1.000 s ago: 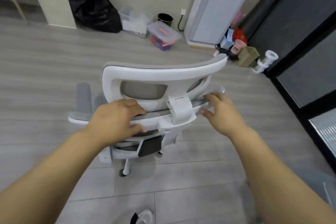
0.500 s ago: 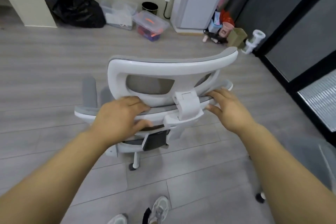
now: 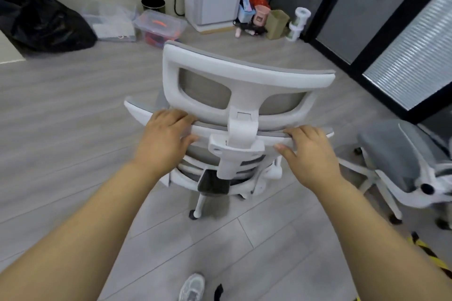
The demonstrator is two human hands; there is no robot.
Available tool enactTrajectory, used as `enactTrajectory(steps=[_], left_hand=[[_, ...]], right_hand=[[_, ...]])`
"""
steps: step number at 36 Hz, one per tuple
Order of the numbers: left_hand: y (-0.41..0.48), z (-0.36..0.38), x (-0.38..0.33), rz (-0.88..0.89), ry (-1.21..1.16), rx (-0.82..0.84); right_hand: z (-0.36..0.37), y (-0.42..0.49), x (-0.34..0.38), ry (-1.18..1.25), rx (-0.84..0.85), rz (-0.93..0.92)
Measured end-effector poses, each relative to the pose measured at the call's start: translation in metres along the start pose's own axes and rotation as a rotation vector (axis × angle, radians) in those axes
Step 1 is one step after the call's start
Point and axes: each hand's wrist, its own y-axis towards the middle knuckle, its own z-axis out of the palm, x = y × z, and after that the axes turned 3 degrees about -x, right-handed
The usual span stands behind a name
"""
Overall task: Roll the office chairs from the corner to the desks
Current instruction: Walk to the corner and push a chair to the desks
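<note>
Left hand [image 3: 166,139] and right hand [image 3: 308,151], each grip closed over the backrest's top edge either side of the headrest post, for even steering. White office chair [image 3: 244,110] mid-floor; second chair [image 3: 401,161] just right. No table visible.

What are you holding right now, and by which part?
Both hands, left hand and right hand, grip the white-framed grey mesh office chair by the top edge of its backrest, one on each side of the headrest post.
</note>
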Motion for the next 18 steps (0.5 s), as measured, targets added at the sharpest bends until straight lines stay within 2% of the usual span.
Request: enactTrajectory(steps=[11,18], left_hand=[[0.008,0.013,-0.058,0.158,-0.110,0.194],[-0.007,0.037,-0.134,0.333,-0.194,0.260]], right_hand=[[-0.033,-0.098,-0.032,-0.057,-0.074,0.245],[-0.065,-0.184,-0.069,-0.075,-0.151,0.416]])
